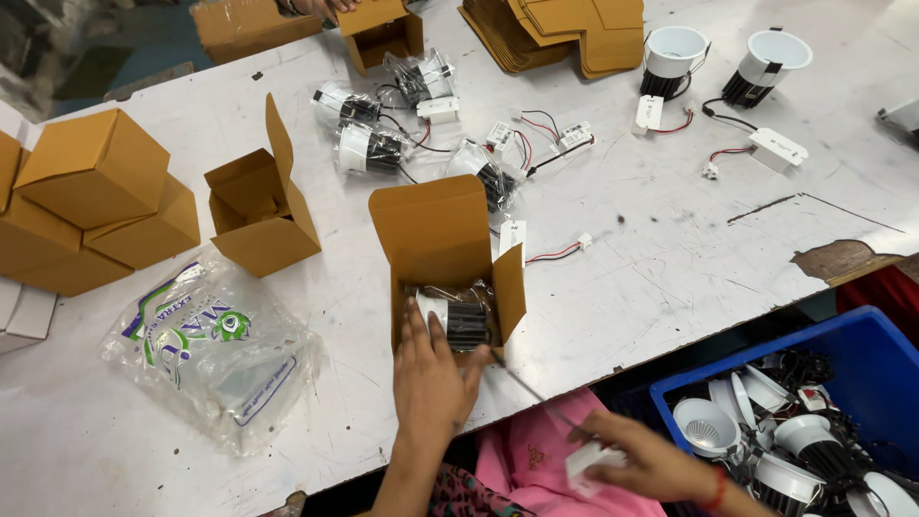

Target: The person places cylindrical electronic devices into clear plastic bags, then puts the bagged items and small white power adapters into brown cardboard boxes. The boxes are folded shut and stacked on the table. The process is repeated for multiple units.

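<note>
We note left hand (431, 369) palm down, fingers spread loosely on bagged lamp fitting (458, 316) inside open cardboard box (442, 251), near table edge. Right hand (643, 460) low at right, fingers pinched on small white driver unit (584, 463). Blue crate (862, 359) of fittings right; plastic bag (206, 349) left; loose lamps (369, 144) far.

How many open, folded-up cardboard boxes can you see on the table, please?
3: one under the left hand, holding a bagged lamp; an empty box to its left; a third box at the far edge. Others may lie out of frame.
</note>
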